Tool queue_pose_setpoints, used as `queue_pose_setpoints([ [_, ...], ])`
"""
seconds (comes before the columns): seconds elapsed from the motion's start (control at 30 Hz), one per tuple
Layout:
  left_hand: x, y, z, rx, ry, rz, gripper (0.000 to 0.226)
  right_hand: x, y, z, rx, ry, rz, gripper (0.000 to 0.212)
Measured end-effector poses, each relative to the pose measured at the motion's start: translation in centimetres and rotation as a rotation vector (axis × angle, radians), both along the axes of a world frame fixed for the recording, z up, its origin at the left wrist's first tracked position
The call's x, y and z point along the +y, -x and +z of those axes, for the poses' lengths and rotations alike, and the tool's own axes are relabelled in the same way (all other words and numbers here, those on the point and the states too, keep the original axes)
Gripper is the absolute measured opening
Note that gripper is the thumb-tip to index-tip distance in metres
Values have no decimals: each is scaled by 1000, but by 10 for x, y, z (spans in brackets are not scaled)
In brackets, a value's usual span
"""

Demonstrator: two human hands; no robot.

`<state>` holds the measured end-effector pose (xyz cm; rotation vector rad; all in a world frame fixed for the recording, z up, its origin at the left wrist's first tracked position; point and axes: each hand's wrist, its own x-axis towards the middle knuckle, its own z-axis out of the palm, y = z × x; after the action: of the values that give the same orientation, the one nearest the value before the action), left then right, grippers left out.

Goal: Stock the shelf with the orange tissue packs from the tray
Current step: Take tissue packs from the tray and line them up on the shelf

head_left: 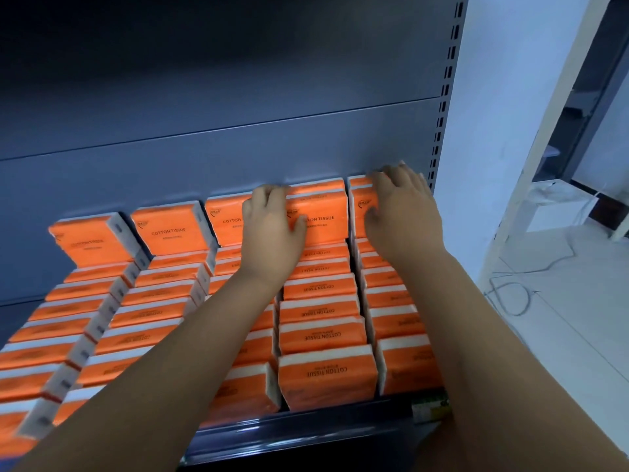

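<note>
"COTTON TISSUE" printed on orange tissue packs (318, 218); smaller print below illegible

Orange tissue packs (320, 212) with white edges and dark lettering; grey-blue shelf (238, 434); white wall (493, 97)

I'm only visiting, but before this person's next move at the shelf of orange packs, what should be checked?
1. Left hand free: it rests on the back-row packs and holds nothing. Ok.
2. Right hand free: it is on the rightmost back pack, fingers blurred. Cannot tell.
3. Back-row packs upright against the back panel. Ok.
4. Room for more: the pack columns run to the front rail. Not ok.
5. Tray with packs to stock: out of view. Cannot tell.
</note>
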<state>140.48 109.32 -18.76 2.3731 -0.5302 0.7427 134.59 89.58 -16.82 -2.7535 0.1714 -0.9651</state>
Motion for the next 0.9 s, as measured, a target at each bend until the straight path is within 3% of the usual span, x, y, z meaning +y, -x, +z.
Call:
queue_pose_setpoints([
  [0.1, 5, 20, 6, -73, -47, 27, 46, 24, 5, 0, -24, -3, 84, 47],
  [0.33, 62, 72, 5, -65, -236, 273, 64, 98, 25, 2, -35, -74, 215, 64],
  [0.63, 210, 166, -11, 33, -359, 710, 73, 246, 72, -7, 55, -43, 523, 66],
  [0.9, 357, 296, -35, 148, -331, 1109, 74, 405, 147, -25, 115, 75, 927, 77],
])
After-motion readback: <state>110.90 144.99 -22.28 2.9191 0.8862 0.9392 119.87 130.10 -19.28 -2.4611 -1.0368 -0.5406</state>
